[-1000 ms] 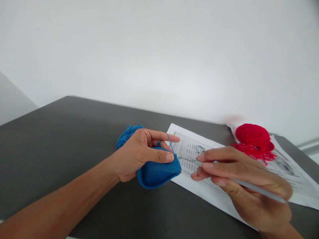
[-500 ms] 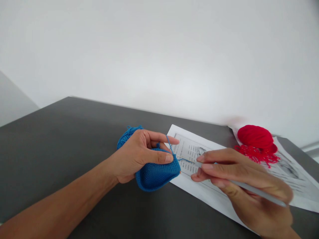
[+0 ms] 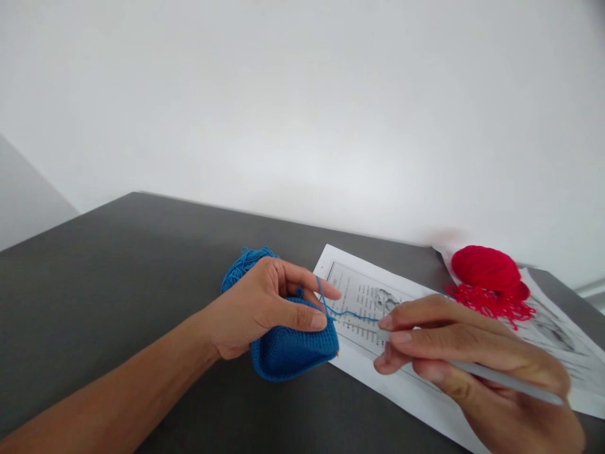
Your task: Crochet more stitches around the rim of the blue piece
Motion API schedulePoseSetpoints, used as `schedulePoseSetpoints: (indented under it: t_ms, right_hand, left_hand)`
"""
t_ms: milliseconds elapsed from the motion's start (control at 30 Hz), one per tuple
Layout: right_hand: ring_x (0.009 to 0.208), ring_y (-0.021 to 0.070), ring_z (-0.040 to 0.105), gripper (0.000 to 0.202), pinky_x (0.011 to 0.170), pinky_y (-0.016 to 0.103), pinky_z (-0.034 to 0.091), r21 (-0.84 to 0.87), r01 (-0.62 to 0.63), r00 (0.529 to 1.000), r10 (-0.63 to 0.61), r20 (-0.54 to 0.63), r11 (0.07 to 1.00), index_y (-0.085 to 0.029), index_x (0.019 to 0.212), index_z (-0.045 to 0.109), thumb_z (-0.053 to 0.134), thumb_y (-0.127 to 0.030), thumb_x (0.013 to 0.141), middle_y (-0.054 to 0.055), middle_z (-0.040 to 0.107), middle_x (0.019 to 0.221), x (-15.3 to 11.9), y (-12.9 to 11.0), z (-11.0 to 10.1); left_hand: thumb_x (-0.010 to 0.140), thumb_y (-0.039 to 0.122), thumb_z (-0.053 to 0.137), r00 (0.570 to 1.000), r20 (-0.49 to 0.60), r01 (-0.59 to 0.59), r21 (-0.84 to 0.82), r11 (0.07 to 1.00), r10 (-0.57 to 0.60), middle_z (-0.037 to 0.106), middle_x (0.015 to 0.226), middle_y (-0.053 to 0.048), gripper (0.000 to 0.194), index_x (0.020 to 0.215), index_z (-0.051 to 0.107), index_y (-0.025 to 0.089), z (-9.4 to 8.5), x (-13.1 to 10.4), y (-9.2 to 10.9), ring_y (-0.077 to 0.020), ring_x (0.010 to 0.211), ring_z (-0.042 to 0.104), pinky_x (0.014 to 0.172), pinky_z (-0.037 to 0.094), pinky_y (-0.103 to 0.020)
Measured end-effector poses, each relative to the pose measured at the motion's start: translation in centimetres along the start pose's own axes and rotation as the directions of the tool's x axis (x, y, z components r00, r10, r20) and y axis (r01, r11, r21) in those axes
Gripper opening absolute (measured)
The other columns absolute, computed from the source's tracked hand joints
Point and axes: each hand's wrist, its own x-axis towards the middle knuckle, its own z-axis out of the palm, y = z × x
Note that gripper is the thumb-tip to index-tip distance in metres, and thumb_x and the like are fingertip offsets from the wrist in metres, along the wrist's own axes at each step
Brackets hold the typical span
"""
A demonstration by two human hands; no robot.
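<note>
Left hand (image 3: 258,309) pinches blue crochet piece (image 3: 293,347) mid-table, yarn strand (image 3: 352,313) running to grey crochet hook (image 3: 501,377) gripped in right hand (image 3: 477,366) over printed sheet (image 3: 368,296). Blue yarn ball (image 3: 243,263) behind left hand; red yarn (image 3: 489,274) near table's far right edge.

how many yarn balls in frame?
2. The blue ball lies on the table behind the left hand, partly hidden by it. The red ball sits on paper at far right. None other shows.
</note>
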Motion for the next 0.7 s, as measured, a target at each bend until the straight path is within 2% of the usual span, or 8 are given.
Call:
schedulePoseSetpoints:
  t_ms: [67,133,200,267,333,400,500,700]
  right_hand:
    - [0.093,0.0218,0.080,0.016,0.082,0.027,0.069,0.125,-0.087,0.996,0.091,-0.025,0.988,-0.029,0.110,0.084,0.072,-0.035,0.100,0.006,0.081,0.071,0.0,0.3,0.6]
    - [0.083,0.0206,0.080,0.016,0.076,0.027,0.070,0.346,-0.192,0.973,0.223,-0.052,0.918,-0.029,0.108,0.085,0.074,-0.035,0.098,0.006,0.080,0.074,-0.1,0.7,1.4]
    - [0.067,0.0168,0.077,0.013,0.060,0.024,0.069,0.577,-0.278,0.921,0.383,-0.066,0.768,-0.026,0.101,0.086,0.081,-0.035,0.092,0.006,0.080,0.085,-0.1,0.9,2.3]
    - [0.059,0.0132,0.074,0.014,0.051,0.020,0.065,0.732,-0.318,0.858,0.512,-0.049,0.603,-0.023,0.094,0.087,0.087,-0.034,0.086,0.006,0.077,0.085,0.0,1.2,3.3]
    - [0.061,0.0128,0.074,0.017,0.056,0.017,0.066,0.814,-0.331,0.811,0.585,-0.013,0.477,-0.019,0.093,0.086,0.089,-0.033,0.083,0.004,0.075,0.074,0.2,1.4,4.0]
    - [0.063,0.0118,0.074,0.020,0.062,0.016,0.066,0.852,-0.328,0.783,0.622,0.004,0.407,-0.016,0.094,0.086,0.090,-0.033,0.083,0.004,0.074,0.068,0.3,1.7,4.5]
    - [0.067,0.0109,0.074,0.022,0.065,0.016,0.067,0.863,-0.312,0.768,0.640,-0.018,0.398,-0.016,0.094,0.085,0.090,-0.034,0.083,0.004,0.075,0.071,0.2,2.3,5.0]
    - [0.069,0.0117,0.075,0.025,0.068,0.021,0.068,0.854,-0.321,0.779,0.627,-0.008,0.409,-0.017,0.096,0.085,0.089,-0.038,0.084,0.004,0.076,0.072,-0.1,3.3,5.9]
  left_hand:
    - [0.062,0.020,0.097,1.000,0.001,-0.001,-0.006,1.000,0.001,0.073,0.076,0.000,0.031,0.092,0.088,0.020,0.1,0.0,0.1,-0.0209,0.073,0.077,0.069,0.060,-0.028]
    - [0.062,0.021,0.097,1.000,-0.007,-0.003,-0.025,1.000,0.003,0.073,0.076,-0.001,0.030,0.090,0.088,0.020,0.1,0.0,0.1,-0.0210,0.072,0.077,0.070,0.060,-0.028]
    - [0.061,0.022,0.098,1.000,-0.015,-0.014,-0.043,0.999,0.013,0.073,0.076,-0.001,0.030,0.090,0.087,0.020,0.0,0.0,-0.1,-0.0214,0.072,0.077,0.069,0.060,-0.029]
    - [0.060,0.024,0.100,0.999,-0.039,-0.041,-0.055,0.998,0.039,0.073,0.077,-0.001,0.032,0.089,0.087,0.020,0.0,0.2,-0.5,-0.0210,0.072,0.076,0.067,0.058,-0.028]
    - [0.059,0.026,0.102,0.995,-0.077,-0.067,-0.068,0.995,0.062,0.074,0.080,-0.002,0.034,0.089,0.087,0.021,0.0,0.5,-0.9,-0.0198,0.073,0.076,0.067,0.057,-0.026]
    - [0.059,0.028,0.102,0.990,-0.121,-0.083,-0.087,0.993,0.072,0.075,0.082,-0.003,0.035,0.090,0.087,0.021,0.1,0.8,-1.4,-0.0189,0.075,0.075,0.069,0.056,-0.026]
    - [0.060,0.029,0.102,0.982,-0.165,-0.110,-0.105,0.988,0.092,0.073,0.080,-0.001,0.036,0.092,0.088,0.021,0.5,1.3,-1.9,-0.0160,0.074,0.072,0.069,0.055,-0.024]
    - [0.059,0.027,0.103,0.971,-0.193,-0.164,-0.112,0.980,0.141,0.071,0.076,0.002,0.038,0.093,0.087,0.019,1.3,1.6,-2.4,-0.0075,0.065,0.062,0.061,0.047,-0.017]
